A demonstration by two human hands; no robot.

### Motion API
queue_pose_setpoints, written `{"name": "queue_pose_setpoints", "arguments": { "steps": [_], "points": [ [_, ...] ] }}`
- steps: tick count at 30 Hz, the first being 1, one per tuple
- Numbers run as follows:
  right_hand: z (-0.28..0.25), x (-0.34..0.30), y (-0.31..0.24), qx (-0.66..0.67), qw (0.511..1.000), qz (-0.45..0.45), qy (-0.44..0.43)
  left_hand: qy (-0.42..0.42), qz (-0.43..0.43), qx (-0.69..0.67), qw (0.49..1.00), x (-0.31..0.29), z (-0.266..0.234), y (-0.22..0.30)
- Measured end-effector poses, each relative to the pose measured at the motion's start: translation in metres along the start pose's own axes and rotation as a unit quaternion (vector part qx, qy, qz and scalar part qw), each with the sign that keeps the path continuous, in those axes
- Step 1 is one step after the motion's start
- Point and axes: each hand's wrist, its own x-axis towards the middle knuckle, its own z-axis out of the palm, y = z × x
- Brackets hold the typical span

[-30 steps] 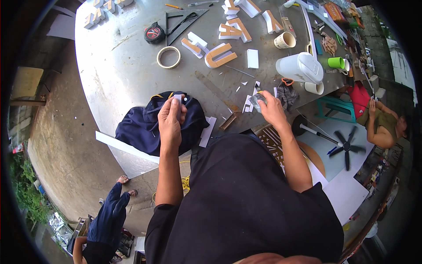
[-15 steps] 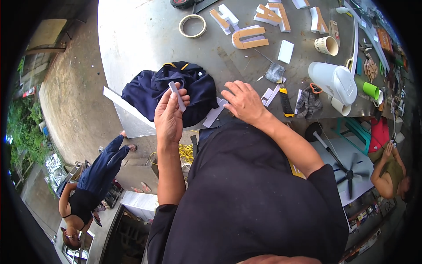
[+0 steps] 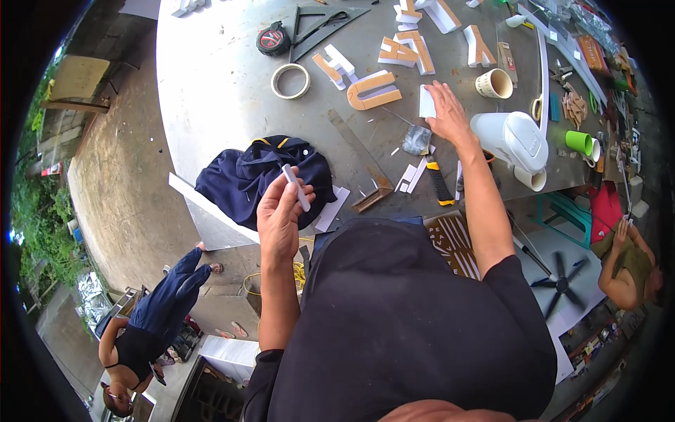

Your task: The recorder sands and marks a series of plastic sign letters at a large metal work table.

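In my left hand (image 3: 280, 211) a thin white strip (image 3: 296, 188) is pinched between thumb and fingers, tilted upward above a bundled dark navy cloth (image 3: 232, 179). My right hand (image 3: 451, 116) reaches across the metal table to a small white rectangular block (image 3: 426, 103); its fingers and thumb close about the block's right side, which they partly cover. To the block's left lies a U-shaped letter (image 3: 374, 91) with a brown face and white sides. Below it are a flat-bladed scraper (image 3: 416, 139) and a yellow-and-black handle (image 3: 441, 184).
Several brown-faced letters (image 3: 479, 46) lie at the far side. A tape roll (image 3: 306, 81), tape measure (image 3: 273, 39) and black set square (image 3: 320, 32) are far left. A patterned cup (image 3: 494, 84) and white pitcher (image 3: 510, 141) stand right. One person (image 3: 137, 348) is lower left, another (image 3: 619, 264) right.
My right hand has moved away from the table's near edge, up and right to the white block. My left hand still holds the strip, slightly lower in view. The view has shifted, showing more far table.
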Motion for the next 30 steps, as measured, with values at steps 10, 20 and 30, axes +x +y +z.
{"name": "queue_pose_setpoints", "arguments": {
  "steps": [10, 20, 30],
  "points": [
    [-0.126, -0.059, -0.114, 0.36, 0.922, -0.048, 0.136, -0.186, -0.092, -0.232, 0.95, 0.018, 0.068, 0.024],
    [-0.202, -0.088, -0.203, 0.327, 0.878, -0.283, 0.204, -0.278, -0.123, -0.303, 0.903, -0.005, 0.089, 0.062],
    [-0.208, -0.077, -0.228, 0.346, 0.881, -0.262, 0.187, -0.296, -0.109, -0.33, 0.89, -0.01, 0.081, 0.07]
  ]
}}
